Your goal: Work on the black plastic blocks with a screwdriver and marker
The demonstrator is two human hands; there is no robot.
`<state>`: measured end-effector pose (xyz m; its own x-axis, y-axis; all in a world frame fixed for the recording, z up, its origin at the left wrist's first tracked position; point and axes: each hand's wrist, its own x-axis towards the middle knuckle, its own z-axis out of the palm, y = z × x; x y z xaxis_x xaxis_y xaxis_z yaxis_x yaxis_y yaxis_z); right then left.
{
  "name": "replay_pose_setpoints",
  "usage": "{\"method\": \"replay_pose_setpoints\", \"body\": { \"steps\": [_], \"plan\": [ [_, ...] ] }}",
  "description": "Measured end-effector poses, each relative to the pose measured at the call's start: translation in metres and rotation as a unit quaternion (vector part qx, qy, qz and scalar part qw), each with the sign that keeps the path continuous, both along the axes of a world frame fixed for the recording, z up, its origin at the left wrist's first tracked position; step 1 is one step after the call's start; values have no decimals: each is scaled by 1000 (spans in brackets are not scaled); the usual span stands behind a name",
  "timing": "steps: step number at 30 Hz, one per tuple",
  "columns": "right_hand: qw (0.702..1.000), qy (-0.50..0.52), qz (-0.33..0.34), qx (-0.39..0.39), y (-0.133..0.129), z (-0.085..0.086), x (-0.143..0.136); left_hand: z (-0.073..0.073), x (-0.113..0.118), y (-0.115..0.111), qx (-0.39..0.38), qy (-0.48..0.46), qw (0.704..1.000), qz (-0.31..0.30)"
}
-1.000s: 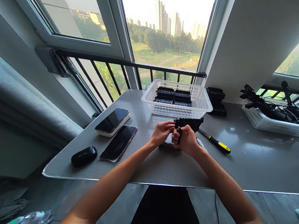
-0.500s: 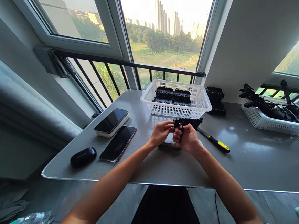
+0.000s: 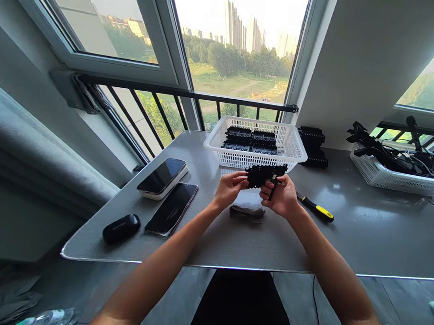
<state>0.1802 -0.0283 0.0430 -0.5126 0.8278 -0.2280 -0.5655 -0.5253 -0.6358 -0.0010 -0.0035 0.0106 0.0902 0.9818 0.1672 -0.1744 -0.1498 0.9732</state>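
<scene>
My left hand (image 3: 230, 187) is closed on the left end of a black plastic part with toothed edges (image 3: 260, 176), held up just in front of the white basket. My right hand (image 3: 280, 195) is closed around a small black stick-like piece (image 3: 272, 186), against the right side of the toothed part. I cannot make out whether the two pieces are joined. Below the hands, a dark grey crumpled cloth-like item (image 3: 246, 213) lies on the table. Right of my right hand is a tool with a yellow-and-black handle (image 3: 317, 209); its shaft is partly hidden.
The white basket (image 3: 256, 161) contains several black toothed parts (image 3: 251, 140), and more are stacked beside it (image 3: 312, 145). A second basket (image 3: 396, 181) holds black gear and cables. Two phone-like devices (image 3: 171, 209) and a black case (image 3: 121, 228) lie left on the grey table (image 3: 210, 247).
The toothed part has been raised and turned so its broad face shows. My right hand has shifted right with the small piece, uncovering the grey cloth-like item.
</scene>
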Motion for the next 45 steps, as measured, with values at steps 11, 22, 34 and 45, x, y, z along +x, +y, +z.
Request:
{"method": "replay_pose_setpoints", "body": {
  "steps": [11,22,34,45],
  "plan": [
    [997,40,-66,-14,6,2,17,3,-3,2,-2,-8,1000,21],
    [999,23,-14,-21,-1,-2,-4,-2,1,-1,16,14,1000,7],
    [996,-41,62,54,-12,-6,-26,-4,7,-7,77,85,993,2],
    [851,-314,-327,267,-2,-29,-29,-1,3,-1,-40,-109,992,53]
  ]
}}
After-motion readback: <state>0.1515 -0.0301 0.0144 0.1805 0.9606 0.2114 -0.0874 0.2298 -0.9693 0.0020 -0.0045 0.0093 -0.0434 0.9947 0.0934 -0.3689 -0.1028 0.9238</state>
